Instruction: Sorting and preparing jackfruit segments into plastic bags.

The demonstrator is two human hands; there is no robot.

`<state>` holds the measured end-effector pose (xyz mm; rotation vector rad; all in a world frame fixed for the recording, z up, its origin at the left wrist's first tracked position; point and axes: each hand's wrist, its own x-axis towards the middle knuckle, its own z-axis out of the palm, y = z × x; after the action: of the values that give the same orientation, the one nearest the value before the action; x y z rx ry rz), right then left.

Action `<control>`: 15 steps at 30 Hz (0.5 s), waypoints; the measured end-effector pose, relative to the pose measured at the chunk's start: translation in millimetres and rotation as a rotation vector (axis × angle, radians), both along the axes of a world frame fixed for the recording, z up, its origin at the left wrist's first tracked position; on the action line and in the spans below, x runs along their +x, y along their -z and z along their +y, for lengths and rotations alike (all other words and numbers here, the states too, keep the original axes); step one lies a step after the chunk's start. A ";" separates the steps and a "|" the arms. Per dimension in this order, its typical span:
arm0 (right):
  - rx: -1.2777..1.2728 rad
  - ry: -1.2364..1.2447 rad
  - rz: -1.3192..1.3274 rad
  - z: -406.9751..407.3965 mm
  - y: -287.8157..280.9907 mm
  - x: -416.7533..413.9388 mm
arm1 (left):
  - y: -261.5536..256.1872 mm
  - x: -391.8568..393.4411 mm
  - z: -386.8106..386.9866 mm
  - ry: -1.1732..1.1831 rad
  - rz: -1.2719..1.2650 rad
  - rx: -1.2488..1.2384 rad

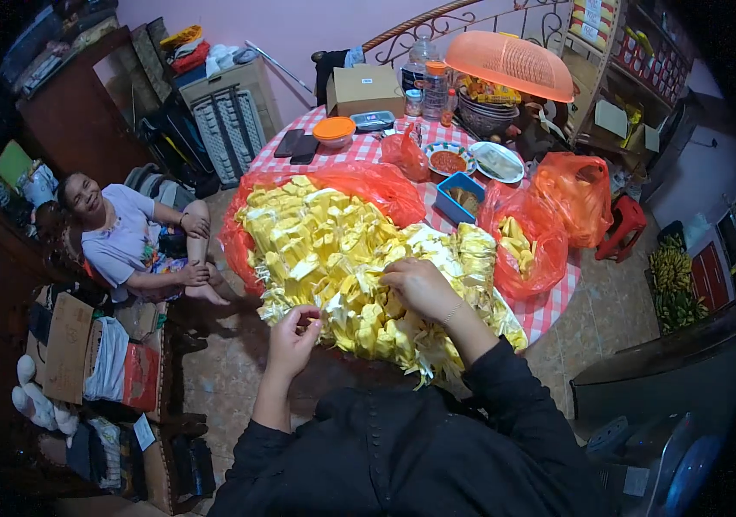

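Observation:
A large opened jackfruit point(335, 252), with yellow flesh pods and pale fibres, spreads over the near side of the table. My right hand point(423, 289) is above its middle, thumb and fingertips drawn together at the pale strands. Whether a strand is between those fingertips is too small to tell. At the near left edge of the fruit is my left hand point(293, 339), fingers curled with the thumb close to them. Anything inside that curl is hidden. Loose yellow pods point(516, 249) lie in an open red plastic bag point(539, 268) right of the fruit.
On the checked tablecloth point(552, 310) stand a blue tub point(448, 205), a bowl of red sauce point(448, 160), an orange-lidded container point(334, 130) and a tied red bag point(571, 194). A person point(125, 239) sits at the left. A red stool point(623, 229) stands at the right.

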<state>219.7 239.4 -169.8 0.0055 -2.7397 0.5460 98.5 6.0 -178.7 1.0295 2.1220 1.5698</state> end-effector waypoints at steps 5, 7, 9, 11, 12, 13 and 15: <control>0.181 0.284 -0.159 -12.9 19.1 -20.0 | 17.9 -24.8 -33.8 -0.066 -0.059 0.018; 0.169 0.273 -0.141 -15.1 21.6 -21.9 | 30.3 -35.1 -48.7 -0.090 -0.017 0.035; 0.132 0.284 -0.053 -14.7 29.8 -22.6 | 41.8 -43.4 -62.5 -0.087 -0.058 0.076; 0.077 0.290 -0.073 -16.2 26.4 -20.2 | 53.7 -47.3 -77.2 -0.134 -0.079 0.034; 0.075 0.284 -0.068 -13.7 27.1 -17.8 | 53.9 -47.3 -79.4 -0.131 -0.082 -0.020; 0.074 0.285 -0.063 -11.5 27.6 -13.2 | 52.2 -44.7 -79.8 -0.150 -0.047 -0.094; 0.021 0.260 -0.094 -12.0 28.7 -14.3 | 93.3 -56.2 -95.4 -0.163 -0.042 -0.145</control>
<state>205.4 227.3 -198.5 -0.3748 -2.7765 0.4538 42.3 -89.5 -272.0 0.7877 2.3025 1.4677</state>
